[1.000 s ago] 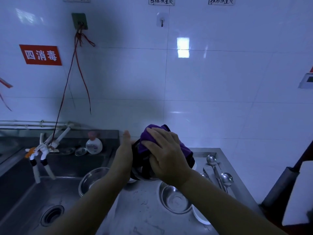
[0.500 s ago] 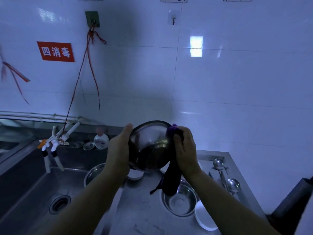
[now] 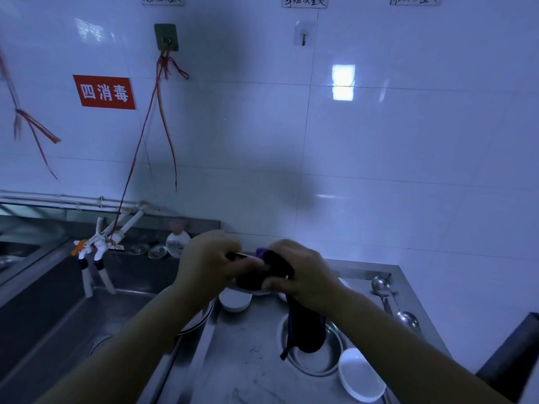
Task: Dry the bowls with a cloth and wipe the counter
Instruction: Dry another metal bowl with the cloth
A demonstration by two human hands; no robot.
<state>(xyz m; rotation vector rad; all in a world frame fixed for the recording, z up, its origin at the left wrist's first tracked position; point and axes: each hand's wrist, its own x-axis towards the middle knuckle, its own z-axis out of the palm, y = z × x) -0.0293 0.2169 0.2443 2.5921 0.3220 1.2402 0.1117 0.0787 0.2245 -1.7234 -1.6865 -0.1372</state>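
Red sign [image 3: 104, 92] "四消毒" on tiled wall [image 3: 379, 170]

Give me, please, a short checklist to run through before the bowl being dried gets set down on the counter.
1. Left hand grips the held bowl: ok.
2. Right hand holds the purple cloth: ok.
3. Held bowl is dry: cannot tell, hands and blur hide it.
4. Bare counter available: ok, between the sink and the steel bowl.
5. Cloth tail clear of the dishes: not ok, it hangs over the steel bowl.
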